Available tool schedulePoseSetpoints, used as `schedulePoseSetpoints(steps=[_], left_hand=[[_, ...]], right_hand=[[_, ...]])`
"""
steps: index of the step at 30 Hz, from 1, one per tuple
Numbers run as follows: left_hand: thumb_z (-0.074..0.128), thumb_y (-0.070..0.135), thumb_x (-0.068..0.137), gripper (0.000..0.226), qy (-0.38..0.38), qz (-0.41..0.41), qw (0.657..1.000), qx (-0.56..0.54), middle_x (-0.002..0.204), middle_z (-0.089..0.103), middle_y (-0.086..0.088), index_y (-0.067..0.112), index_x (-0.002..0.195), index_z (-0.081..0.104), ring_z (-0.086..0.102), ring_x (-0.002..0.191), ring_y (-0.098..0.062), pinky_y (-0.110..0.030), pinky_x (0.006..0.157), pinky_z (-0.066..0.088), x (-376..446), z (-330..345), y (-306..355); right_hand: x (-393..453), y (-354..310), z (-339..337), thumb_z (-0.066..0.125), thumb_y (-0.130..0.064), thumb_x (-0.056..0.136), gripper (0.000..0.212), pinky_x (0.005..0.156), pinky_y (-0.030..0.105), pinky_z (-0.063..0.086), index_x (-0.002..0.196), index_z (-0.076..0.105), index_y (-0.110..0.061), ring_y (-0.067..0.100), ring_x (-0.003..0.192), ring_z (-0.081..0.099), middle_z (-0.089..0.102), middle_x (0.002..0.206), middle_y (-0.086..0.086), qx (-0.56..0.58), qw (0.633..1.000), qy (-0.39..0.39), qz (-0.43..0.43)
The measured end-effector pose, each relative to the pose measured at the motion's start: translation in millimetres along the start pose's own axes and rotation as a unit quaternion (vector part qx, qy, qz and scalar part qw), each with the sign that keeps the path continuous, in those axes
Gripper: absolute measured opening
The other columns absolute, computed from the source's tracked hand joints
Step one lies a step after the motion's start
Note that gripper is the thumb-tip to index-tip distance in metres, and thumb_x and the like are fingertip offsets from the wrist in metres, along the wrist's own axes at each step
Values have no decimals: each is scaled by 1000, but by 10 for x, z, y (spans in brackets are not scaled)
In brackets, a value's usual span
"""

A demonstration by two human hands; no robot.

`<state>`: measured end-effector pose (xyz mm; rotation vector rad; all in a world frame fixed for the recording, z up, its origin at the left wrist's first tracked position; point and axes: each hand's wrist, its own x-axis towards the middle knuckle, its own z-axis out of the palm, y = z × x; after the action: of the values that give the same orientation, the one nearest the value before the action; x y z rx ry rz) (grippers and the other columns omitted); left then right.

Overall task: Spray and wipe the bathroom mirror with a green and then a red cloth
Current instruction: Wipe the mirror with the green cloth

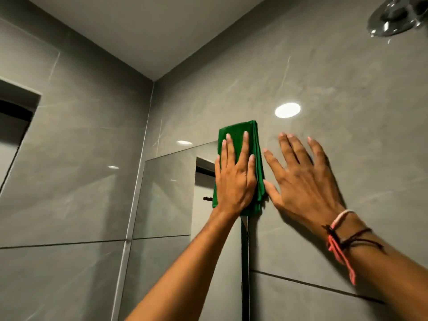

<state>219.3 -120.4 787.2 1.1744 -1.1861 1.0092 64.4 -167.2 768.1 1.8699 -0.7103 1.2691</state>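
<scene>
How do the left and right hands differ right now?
The left hand presses flat on the folded green cloth at the mirror top right corner; the right hand lies bare on the tile wall. The right wrist wears string bracelets; the left wears none. Both are open, fingers pointing up.

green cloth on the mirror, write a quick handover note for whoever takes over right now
Left hand: flat, pressing the folded green microfibre cloth onto the top right corner of the frameless wall mirror.
Right hand: open, empty, palm on the grey wall tile beside the mirror.
Done: green wipe is under way.
Left: finish the green pass, then wipe with the red cloth. Red cloth and spray bottle are not in view.
</scene>
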Motion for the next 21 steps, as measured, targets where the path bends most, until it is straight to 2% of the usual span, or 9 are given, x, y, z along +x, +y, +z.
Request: schedulePoseSetpoints(steps=[2,4,7,9,11,13,15,18,21], left_hand=[[22,43,105,56,-11,43,997,56,172,-2,2,41,159,7,-5,159,-11,-46,129,5,13,90,-165],[22,42,105,56,-7,86,994,60,172,2,1,38,159,11,-2,159,-11,-42,129,4,73,24,-371],[25,39,106,54,-5,91,994,61,172,6,0,35,159,15,2,159,-12,-45,130,8,211,-120,-716],[26,39,106,54,5,70,995,71,172,7,-1,35,159,16,5,159,-13,-46,130,10,274,-218,-1023],[27,44,104,56,11,32,996,81,172,8,-1,37,158,17,7,159,-16,-43,130,11,360,-367,-1404],[27,48,102,58,15,-7,996,82,172,8,-2,37,158,17,7,159,-17,-41,130,10,443,-513,-1842],[28,50,103,58,34,-58,995,73,172,8,-1,38,158,17,6,159,-17,-40,128,8,463,-644,-2316],[29,51,102,59,82,-182,978,67,172,7,-4,38,158,17,7,159,-21,-42,128,7,276,-826,-3024],[26,50,103,59,84,-265,958,74,172,8,-7,35,159,17,7,159,-24,-43,128,7,-205,-926,-3400]], right_hand=[[41,24,93,15,-64,99,78,130,61,1,167,1,-29,35,164,-1,-6,175,21,-53,998,-27,-14],[67,28,102,5,-69,97,79,130,63,-2,166,-8,-30,35,164,-7,-14,174,21,-68,997,-22,-18],[110,-14,182,-7,-77,90,86,128,66,-1,165,-8,-34,36,164,-6,-13,173,22,-90,996,6,-19],[133,-39,273,-5,-83,87,92,127,68,4,165,4,-35,39,163,3,-3,173,24,-89,995,44,-26],[164,-47,399,8,-86,88,94,125,70,12,163,25,-31,43,160,19,15,171,27,-70,992,105,-32],[219,-5,521,20,-86,89,93,123,72,16,159,37,-27,45,157,28,25,168,29,-53,984,163,-40],[248,21,632,26,-86,88,94,122,73,18,158,41,-26,45,155,31,29,166,30,-58,977,202,-44],[275,32,731,28,-86,87,94,121,74,18,158,42,-27,45,154,33,32,166,29,-73,963,253,-55],[299,37,799,27,-88,86,93,119,77,18,160,36,-32,43,156,29,28,169,25,-88,962,253,-48]])
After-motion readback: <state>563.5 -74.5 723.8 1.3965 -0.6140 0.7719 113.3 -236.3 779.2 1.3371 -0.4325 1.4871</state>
